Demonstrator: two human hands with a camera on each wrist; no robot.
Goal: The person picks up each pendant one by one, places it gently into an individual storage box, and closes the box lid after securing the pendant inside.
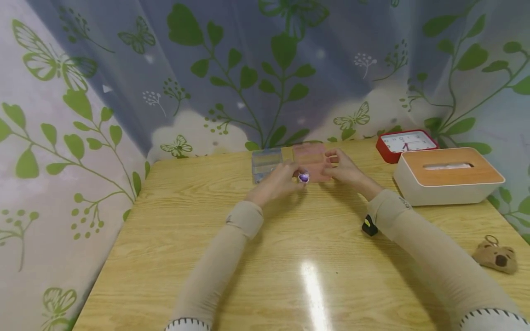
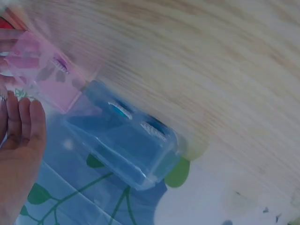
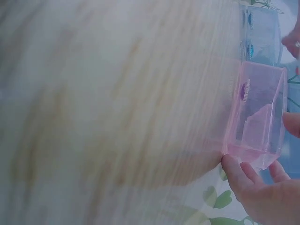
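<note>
Purple gem point(image 1: 304, 178) is pinched in the left hand point(image 1: 282, 178), near the pink box point(image 1: 318, 173) the right hand point(image 1: 347, 172) holds.

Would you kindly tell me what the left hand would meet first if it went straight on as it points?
Most likely the pink translucent plastic box, just beyond the small shiny purple piece that the left hand holds, though depth is hard to judge.

Free tabletop point(image 1: 178, 216) left of blue box point(image 1: 266, 157), tissue box point(image 1: 449, 195) blocking right
</note>
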